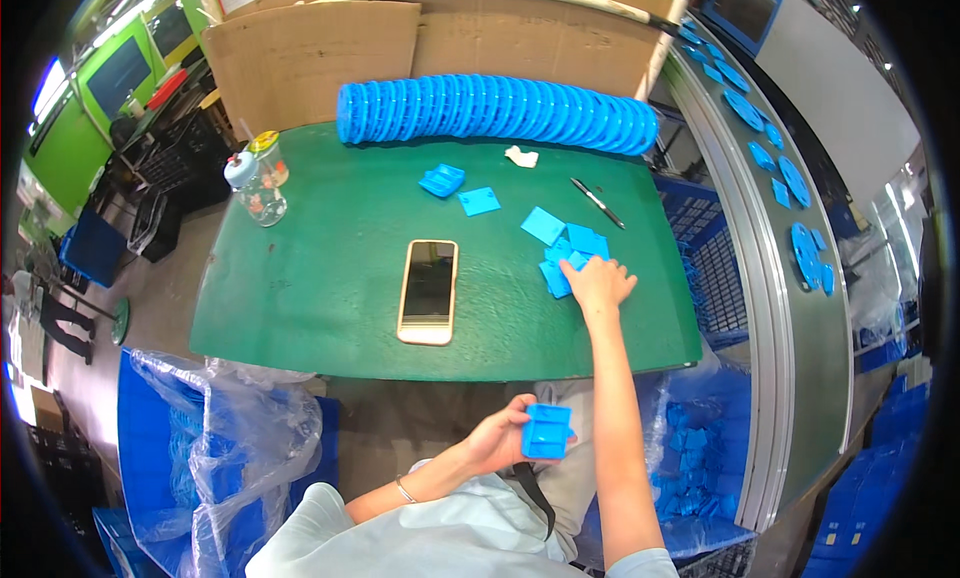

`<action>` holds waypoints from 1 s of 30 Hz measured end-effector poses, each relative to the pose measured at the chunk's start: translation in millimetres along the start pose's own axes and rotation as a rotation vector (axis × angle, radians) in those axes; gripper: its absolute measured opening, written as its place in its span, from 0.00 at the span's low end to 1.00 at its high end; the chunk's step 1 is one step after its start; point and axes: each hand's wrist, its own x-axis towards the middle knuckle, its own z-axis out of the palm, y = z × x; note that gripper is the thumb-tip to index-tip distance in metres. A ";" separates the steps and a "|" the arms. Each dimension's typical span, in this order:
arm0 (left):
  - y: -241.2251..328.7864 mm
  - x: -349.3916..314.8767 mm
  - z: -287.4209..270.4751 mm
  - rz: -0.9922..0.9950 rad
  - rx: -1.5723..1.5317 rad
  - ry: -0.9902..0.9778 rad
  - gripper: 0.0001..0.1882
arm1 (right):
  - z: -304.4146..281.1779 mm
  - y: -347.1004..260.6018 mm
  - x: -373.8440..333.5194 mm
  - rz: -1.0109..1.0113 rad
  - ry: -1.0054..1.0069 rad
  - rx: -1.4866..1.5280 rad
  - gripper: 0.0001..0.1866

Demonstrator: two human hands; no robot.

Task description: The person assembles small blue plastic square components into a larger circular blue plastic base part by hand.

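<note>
My left hand (492, 440) holds a square blue plastic tray (547, 431) with raised dividers, off the table's near edge and above my lap. Out over the table, my right hand (600, 286) has its fingers apart, their tips touching the near side of a loose pile of flat blue plastic plates (588, 241). Its fingertips partly cover the pieces under them. Farther back on the green table (330, 278) are a blue divided piece (442, 180) and a single flat blue plate (479, 201).
A phone (430, 293) lies mid-table, a pen (598, 203) at right. A long row of blue discs (500, 113) spans the back. Two drinking bottles (262, 193) stand at left. A conveyor (740, 148) carries blue parts; lined bins (225, 448) flank my lap.
</note>
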 end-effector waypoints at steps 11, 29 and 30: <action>40.2 10.8 20.8 0.103 0.439 0.166 0.29 | -17.9 43.2 -43.9 -0.161 -0.179 1.341 0.28; -8.9 66.0 69.4 0.099 0.844 0.000 0.41 | -50.3 132.9 -174.5 -0.280 -0.020 2.110 0.26; -12.3 65.9 69.8 0.130 0.812 -0.001 0.41 | -49.3 134.9 -177.9 -0.275 -0.018 2.113 0.26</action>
